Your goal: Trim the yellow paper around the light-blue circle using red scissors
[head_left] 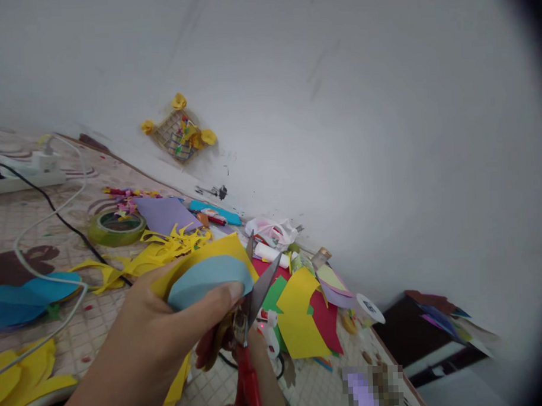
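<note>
My left hand (164, 322) is closed on a light blue rounded paper piece (209, 278) laid over a sheet of yellow paper (221, 246). The thumb presses on the blue paper, and the other fingers are mostly hidden behind. Red-handled scissors (261, 289) are in my right hand (263, 363), which is partly hidden behind the handles at the bottom. The blades stand apart, right at the right edge of the yellow paper, close to my left thumb.
Yellow paper scraps (177, 245), a tape roll (117, 226) and a purple sheet (165, 214) lie behind my left hand. Yellow cut paper (302, 320) and a glue gun (269, 333) are to the right. A white cable (51, 276) crosses the left side. A woven decoration (177, 135) hangs on the wall.
</note>
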`<state>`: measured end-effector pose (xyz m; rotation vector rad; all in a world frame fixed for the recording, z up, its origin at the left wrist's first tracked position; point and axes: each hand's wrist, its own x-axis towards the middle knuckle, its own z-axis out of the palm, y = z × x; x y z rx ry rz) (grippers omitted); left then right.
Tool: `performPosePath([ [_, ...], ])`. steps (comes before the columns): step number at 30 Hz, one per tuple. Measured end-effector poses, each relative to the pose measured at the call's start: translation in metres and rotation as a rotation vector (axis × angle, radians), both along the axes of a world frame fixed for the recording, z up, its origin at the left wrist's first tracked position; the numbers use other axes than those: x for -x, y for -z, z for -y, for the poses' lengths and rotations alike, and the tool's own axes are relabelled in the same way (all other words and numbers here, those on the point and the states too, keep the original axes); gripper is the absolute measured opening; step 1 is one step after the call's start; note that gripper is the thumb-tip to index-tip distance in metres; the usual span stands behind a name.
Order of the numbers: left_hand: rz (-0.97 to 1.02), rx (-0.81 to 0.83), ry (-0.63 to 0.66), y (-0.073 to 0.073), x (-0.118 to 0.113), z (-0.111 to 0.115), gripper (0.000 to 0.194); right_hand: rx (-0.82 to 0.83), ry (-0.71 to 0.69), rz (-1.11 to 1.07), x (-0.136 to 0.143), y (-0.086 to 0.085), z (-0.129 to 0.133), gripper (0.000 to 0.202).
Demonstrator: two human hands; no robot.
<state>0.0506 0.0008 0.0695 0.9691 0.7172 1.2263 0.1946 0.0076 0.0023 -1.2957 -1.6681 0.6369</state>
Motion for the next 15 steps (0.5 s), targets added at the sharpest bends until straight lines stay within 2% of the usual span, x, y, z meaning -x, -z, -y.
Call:
performPosePath([
  [4,0.040,-0.029,0.023,0.003,-0.001,0.001,0.034,0.094,-0.005,-0.076,0.010,0.001,0.004,0.047],
  [10,0.079,-0.098,0.013,0.012,-0.001,-0.004,0.029,0.114,0.055,-0.165,0.022,0.009,0.033,0.028],
  [13,0.040,-0.103,0.009,0.010,-0.001,-0.002,0.030,0.109,0.046,-0.171,0.021,0.007,0.040,0.027],
  [15,0.008,-0.041,-0.032,0.003,-0.001,0.002,0.029,0.109,0.049,-0.170,0.020,0.006,0.041,0.031],
])
